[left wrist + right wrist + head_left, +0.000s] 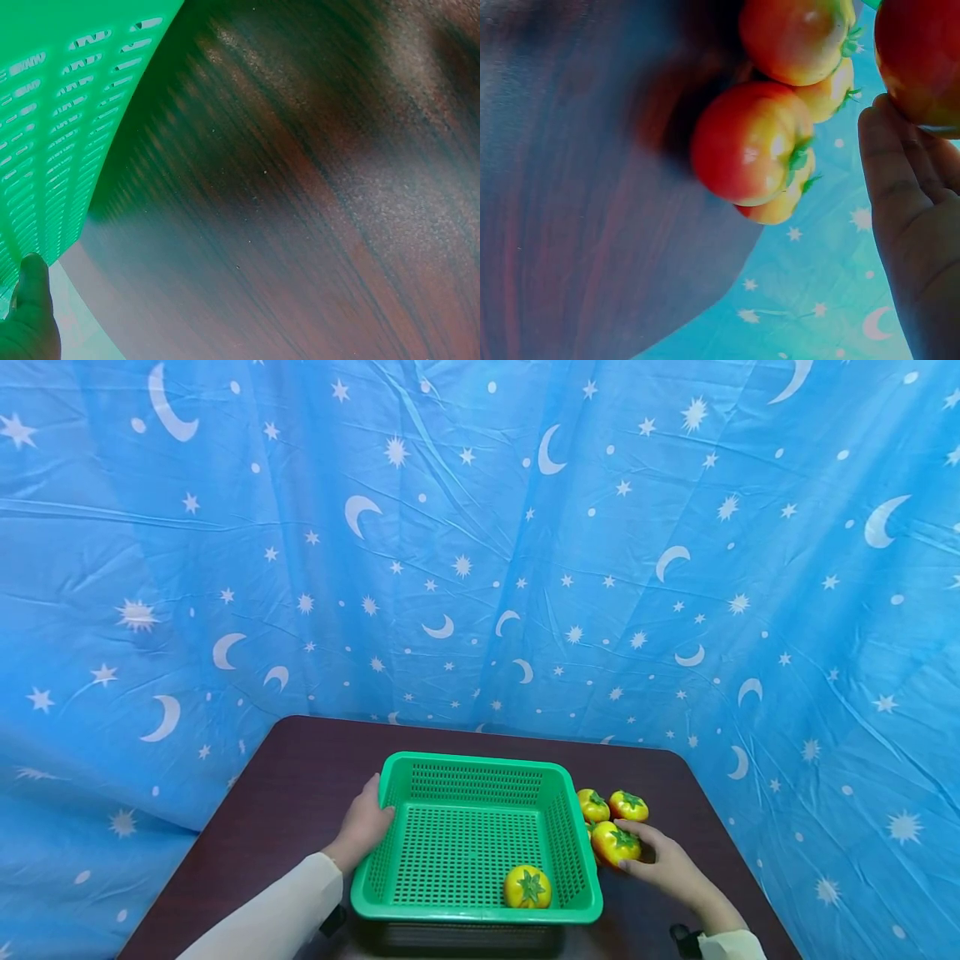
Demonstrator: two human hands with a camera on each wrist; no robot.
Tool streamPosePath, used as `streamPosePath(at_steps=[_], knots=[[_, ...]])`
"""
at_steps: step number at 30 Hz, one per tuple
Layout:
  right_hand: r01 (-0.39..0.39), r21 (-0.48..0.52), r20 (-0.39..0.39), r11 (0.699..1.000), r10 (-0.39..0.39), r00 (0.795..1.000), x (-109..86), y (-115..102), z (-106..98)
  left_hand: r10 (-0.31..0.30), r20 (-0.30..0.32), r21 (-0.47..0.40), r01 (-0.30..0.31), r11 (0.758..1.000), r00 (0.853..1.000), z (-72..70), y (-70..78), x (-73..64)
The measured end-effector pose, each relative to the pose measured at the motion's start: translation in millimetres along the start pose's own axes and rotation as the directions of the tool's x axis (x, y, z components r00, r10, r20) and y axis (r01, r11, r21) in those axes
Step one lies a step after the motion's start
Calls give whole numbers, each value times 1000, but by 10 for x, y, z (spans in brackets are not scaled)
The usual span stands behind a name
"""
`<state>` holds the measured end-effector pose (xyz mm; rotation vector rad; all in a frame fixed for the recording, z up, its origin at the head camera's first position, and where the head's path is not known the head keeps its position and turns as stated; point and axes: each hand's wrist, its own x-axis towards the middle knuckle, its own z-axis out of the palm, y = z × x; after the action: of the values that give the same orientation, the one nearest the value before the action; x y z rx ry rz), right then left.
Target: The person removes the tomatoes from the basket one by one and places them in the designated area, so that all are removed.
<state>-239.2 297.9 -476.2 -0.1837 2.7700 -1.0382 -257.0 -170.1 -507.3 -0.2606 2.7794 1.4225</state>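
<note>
A green plastic basket (468, 914) with slotted walls stands at the middle of the table, one yellow-red tomato (527, 887) in its front right corner. My left hand (363, 827) holds the basket's left side, its thumb near the rim; in the left wrist view a fingertip (34, 277) shows against the slotted wall. To the right of the basket, my right hand (663, 864) grips another tomato (615, 843) between thumb and fingers. In the right wrist view this tomato (922, 60) is apart from several others (750, 142), which have green leafy tops.
The dark brown table (322, 760) has rounded far corners. Loose tomatoes (628, 806) lie close to the basket's right wall, one partly hidden by the held tomato. A blue curtain (465, 568) with white moons and stars hangs behind the table and at both sides.
</note>
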Motion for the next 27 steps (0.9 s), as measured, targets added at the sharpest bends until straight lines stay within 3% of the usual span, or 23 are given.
streamPosePath(at_steps=[12, 19, 27], knots=[[-78, 59, 30, 995, 77, 997, -27, 230, 114, 9, -8, 18, -9, 1000, 1000, 0, 5, 9], [-58, 23, 20, 998, 57, 998, -32, 324, 193, 16, -7, 28, -16, 999, 1000, -7, 14, -7], [-90, 21, 17, 996, 90, 996, -60, 366, 244, 11, -10, 23, -11, 1000, 1000, 1, -2, 8]])
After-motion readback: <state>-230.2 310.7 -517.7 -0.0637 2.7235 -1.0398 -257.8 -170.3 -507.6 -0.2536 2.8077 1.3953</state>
